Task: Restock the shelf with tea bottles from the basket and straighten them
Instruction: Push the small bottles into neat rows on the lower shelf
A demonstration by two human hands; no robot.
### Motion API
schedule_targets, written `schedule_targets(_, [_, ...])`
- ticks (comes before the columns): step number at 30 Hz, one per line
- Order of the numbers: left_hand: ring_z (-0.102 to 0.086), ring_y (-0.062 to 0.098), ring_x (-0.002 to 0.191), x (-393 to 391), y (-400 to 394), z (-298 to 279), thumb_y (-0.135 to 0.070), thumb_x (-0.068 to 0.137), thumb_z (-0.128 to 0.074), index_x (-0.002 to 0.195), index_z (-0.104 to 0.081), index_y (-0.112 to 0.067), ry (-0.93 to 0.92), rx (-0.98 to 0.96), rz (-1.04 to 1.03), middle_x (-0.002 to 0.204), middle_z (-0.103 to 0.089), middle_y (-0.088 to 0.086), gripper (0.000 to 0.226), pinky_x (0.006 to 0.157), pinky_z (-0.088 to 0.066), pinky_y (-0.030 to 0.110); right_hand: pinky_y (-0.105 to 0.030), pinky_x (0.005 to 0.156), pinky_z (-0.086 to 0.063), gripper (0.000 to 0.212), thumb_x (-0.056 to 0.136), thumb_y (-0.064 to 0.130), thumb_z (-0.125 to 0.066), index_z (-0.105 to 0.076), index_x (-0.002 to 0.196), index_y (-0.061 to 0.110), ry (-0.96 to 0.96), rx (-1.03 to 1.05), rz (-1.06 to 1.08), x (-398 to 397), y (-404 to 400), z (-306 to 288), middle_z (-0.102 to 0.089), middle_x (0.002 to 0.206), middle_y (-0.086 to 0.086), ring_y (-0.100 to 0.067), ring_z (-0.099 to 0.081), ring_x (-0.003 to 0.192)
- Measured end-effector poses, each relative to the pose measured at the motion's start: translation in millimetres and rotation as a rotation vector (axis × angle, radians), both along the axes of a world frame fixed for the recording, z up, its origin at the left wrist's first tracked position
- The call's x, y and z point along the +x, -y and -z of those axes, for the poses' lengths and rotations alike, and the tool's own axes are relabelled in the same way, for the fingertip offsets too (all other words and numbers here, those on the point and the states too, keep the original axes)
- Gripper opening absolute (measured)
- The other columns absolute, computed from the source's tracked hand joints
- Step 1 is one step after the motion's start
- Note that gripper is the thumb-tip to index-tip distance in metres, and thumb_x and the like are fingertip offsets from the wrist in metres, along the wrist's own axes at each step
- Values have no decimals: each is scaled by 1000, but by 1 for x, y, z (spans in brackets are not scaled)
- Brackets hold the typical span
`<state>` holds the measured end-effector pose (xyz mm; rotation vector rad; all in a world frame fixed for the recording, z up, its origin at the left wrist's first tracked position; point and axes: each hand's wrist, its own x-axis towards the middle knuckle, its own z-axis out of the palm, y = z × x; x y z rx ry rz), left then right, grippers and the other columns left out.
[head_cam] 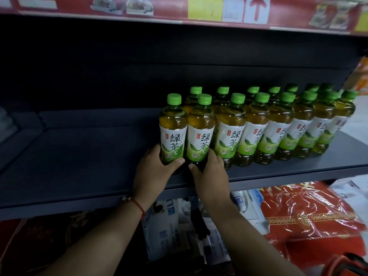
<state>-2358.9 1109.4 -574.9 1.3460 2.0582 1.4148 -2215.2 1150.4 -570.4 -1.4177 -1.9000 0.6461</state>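
Two rows of green-capped tea bottles (278,124) stand upright on the dark grey shelf (79,160), filling its right half. My left hand (157,168) grips the base of the leftmost front bottle (173,124). Beside it, my right hand (209,172) grips the base of the second front bottle (201,128). Both bottles stand upright at the shelf's front edge with their white and green labels facing me. A red corner of what may be the basket (346,263) shows at the bottom right.
The shelf's left half holds no bottles. A red price strip (179,8) runs along the shelf above. Below the shelf lie red plastic-wrapped packs (306,216) and white and blue packages (165,220). An orange package (362,76) sits at the far right.
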Motion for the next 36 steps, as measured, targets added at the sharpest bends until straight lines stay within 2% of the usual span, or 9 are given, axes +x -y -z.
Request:
schedule_targets(3, [-62, 4, 98, 1, 1, -4, -61, 65, -68, 115, -54, -40, 0, -27, 1, 111, -64, -16, 56, 82, -56, 38, -34, 98, -43, 64, 92, 34, -65, -37, 147, 19, -21, -15, -15, 0, 0, -2, -46, 141, -3, -23, -48, 128])
schedule_targets(5, [-59, 6, 105, 5, 6, -11, -58, 68, -70, 122, -48, -43, -7, -36, 10, 118, -60, -16, 60, 86, -54, 37, -34, 96, -45, 55, 91, 36, -65, -44, 140, 18, -82, -28, -24, 5, 0, -4, -52, 136, -1, -21, -51, 124])
schedule_targets(8, [-42, 12, 127, 11, 18, -28, -50, 74, -73, 144, -21, -45, -108, 17, -47, 142, -40, -9, 87, 96, -43, 35, -37, 89, -50, 39, 90, 39, -68, -51, 118, 18, -213, -32, 52, 24, -4, -14, -55, 115, 1, -19, -57, 104])
schedule_targets(10, [-27, 16, 137, 19, 25, -45, -47, 77, -71, 149, -12, -38, -292, 92, -111, 151, -25, -5, 94, 103, -34, 35, -40, 91, -51, 40, 88, 37, -70, -50, 116, 17, -272, -15, 112, 39, -10, -17, -53, 113, 1, -18, -57, 103])
schedule_targets(13, [-21, 26, 141, 36, 25, -65, -43, 80, -68, 149, -23, -28, -685, 228, -144, 155, -19, 6, 84, 112, -29, 47, -48, 94, -53, 52, 84, 36, -73, -48, 127, 19, -274, -9, 128, 48, -18, -17, -58, 122, -2, -22, -59, 113])
schedule_targets(15, [-19, 31, 142, 48, 17, -67, -41, 81, -67, 147, -31, -25, -890, 228, -119, 155, -20, 12, 77, 114, -23, 52, -45, 97, -51, 56, 84, 34, -75, -46, 130, 21, -231, -32, 110, 46, -21, -16, -58, 126, -2, -22, -57, 118])
schedule_targets(17, [-15, 35, 144, 58, 9, -62, -39, 80, -68, 147, -31, -26, -993, 165, -100, 157, -16, 15, 77, 115, -16, 55, -38, 96, -49, 57, 84, 32, -75, -44, 131, 22, -169, -33, 110, 46, -27, -15, -58, 129, -2, -22, -56, 120])
schedule_targets(24, [-4, 40, 145, 62, -3, -53, -36, 77, -73, 149, -31, -25, -1059, 74, -150, 158, -10, 18, 84, 116, -8, 58, -39, 90, -51, 44, 86, 24, -73, -47, 121, 22, -73, -5, 103, 51, -38, -10, -62, 124, -1, -25, -59, 115])
schedule_targets(36, [-4, 42, 145, 64, -13, -47, -31, 78, -73, 151, -22, -24, -1085, 60, -155, 156, -19, 18, 90, 116, -9, 59, -39, 93, -50, 51, 85, 28, -73, -47, 129, 23, -127, 25, 28, 55, -44, -4, -59, 130, 1, -22, -56, 120])
